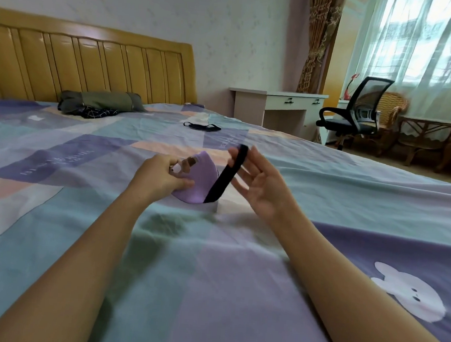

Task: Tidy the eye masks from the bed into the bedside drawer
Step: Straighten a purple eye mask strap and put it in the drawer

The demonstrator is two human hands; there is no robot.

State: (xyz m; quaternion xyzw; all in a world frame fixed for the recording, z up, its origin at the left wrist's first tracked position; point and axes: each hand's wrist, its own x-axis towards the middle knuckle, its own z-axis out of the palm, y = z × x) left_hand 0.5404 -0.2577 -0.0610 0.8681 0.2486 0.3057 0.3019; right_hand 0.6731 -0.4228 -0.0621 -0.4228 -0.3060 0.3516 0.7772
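A purple eye mask with a black strap is held just above the patchwork bedsheet in the middle of the bed. My left hand pinches the mask's left end between thumb and fingers. My right hand is spread with straight fingers, and the black strap runs stretched over its fingertips. A second, dark eye mask lies flat on the sheet farther back, towards the bed's far side. No drawer of a bedside table is in sight.
A wooden headboard stands at the back left, with a bundle of dark clothes before it. A white desk with drawers, a black office chair and wicker furniture stand to the right by the curtained window.
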